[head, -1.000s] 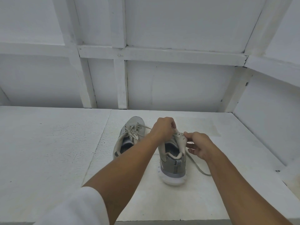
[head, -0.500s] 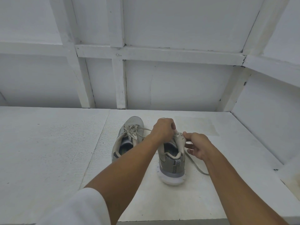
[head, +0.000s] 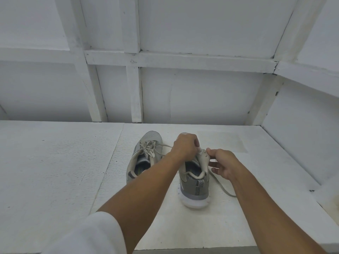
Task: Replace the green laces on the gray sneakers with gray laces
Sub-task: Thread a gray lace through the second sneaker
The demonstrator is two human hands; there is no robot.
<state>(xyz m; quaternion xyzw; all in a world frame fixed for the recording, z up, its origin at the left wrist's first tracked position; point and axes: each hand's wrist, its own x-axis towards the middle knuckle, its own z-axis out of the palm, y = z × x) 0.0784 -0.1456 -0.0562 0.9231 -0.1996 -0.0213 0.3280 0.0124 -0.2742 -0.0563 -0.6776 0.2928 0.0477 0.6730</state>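
**A:** Surface, room?
**B:** White table (head: 55,171), white battened walls (head: 201,96).
**A:** Count?
**B:** Two gray shoes mid-table, heels toward you. Left shoe (head: 145,158) tied. One lace (head: 221,186) trails off the right shoe (head: 195,186).
**A:** Your hands?
**B:** Left hand (head: 185,145) grips the right shoe, fingers curled. Right hand (head: 222,163) pinches the tongue (head: 203,159), other fingers spread.
**A:** Writing?
**B:** Insole print too small to read.
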